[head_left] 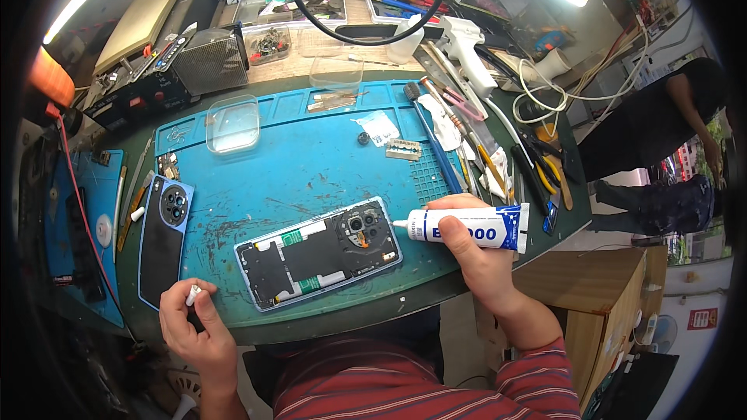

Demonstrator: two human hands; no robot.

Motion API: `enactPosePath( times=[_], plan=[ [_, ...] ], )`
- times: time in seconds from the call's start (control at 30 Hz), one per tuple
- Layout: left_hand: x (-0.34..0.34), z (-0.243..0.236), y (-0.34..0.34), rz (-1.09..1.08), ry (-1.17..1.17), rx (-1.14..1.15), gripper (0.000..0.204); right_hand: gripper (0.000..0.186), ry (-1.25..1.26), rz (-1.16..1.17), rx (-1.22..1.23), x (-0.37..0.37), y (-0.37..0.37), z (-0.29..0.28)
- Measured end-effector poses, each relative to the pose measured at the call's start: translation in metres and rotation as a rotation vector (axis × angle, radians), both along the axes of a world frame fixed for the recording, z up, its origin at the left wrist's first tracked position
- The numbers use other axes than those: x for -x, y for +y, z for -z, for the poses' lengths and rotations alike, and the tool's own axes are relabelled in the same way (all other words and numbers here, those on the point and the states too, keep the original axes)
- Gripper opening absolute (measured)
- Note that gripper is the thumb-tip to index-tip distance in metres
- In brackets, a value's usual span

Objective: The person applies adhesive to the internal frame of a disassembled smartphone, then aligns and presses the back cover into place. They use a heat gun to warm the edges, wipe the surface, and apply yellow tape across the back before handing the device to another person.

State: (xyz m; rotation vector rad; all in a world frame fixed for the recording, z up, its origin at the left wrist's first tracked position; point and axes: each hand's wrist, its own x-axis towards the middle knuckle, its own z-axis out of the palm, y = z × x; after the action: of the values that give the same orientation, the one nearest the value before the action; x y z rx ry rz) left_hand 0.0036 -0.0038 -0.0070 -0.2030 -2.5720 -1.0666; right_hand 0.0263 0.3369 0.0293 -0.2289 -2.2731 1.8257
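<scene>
An opened smartphone (317, 253) lies on the blue work mat (311, 179), its black inner parts and camera module facing up. My right hand (482, 260) grips a white and blue glue tube (498, 227), held level, its narrow nozzle pointing left beside the phone's upper right corner. Whether the tip touches the frame I cannot tell. Pinched between the fingers of my left hand (198, 327) is a small white cap (193, 294), in front of the phone. The phone's back cover (166, 233), blue-edged with a round camera ring, lies at the mat's left side.
A clear plastic box (233, 124) stands at the mat's back left, with a razor blade (403, 149) farther right. Brushes, tweezers and pliers (547, 175) crowd the right edge. Behind them rests a white glue gun (469, 50). A black ring (373, 40) hangs overhead. Another person (661, 124) stands at right.
</scene>
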Motion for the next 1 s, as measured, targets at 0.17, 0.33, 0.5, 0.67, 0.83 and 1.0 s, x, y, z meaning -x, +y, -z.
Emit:
enactPosePath(
  times=[0.17,0.33,0.5,0.67,0.83,1.0],
  plan=[
    [-0.0004,-0.0019,0.0005,0.003,-0.014,-0.008,0.015,0.024,-0.003,-0.006,0.007,-0.0006,0.0024,-0.0006],
    [0.0032,-0.0010,0.0092,-0.057,0.071,-0.036,0.014,0.019,-0.028,-0.012,0.030,-0.0014,0.0047,-0.0003],
    [0.0005,-0.0010,0.0042,-0.020,0.016,-0.024,0.014,0.016,-0.026,-0.018,0.049,-0.0021,0.0052,-0.0008],
    [-0.0005,-0.0021,0.0023,-0.013,-0.001,0.010,0.016,0.021,-0.027,-0.039,0.013,-0.0025,0.0048,-0.0054],
    [0.0001,0.0006,0.0015,-0.011,0.017,0.008,0.016,0.017,-0.027,-0.016,0.044,-0.0039,0.0060,-0.0043],
    [0.0021,0.0009,0.0061,-0.034,0.047,-0.031,0.014,0.019,-0.033,-0.023,0.049,-0.0049,0.0078,-0.0022]
  ],
)
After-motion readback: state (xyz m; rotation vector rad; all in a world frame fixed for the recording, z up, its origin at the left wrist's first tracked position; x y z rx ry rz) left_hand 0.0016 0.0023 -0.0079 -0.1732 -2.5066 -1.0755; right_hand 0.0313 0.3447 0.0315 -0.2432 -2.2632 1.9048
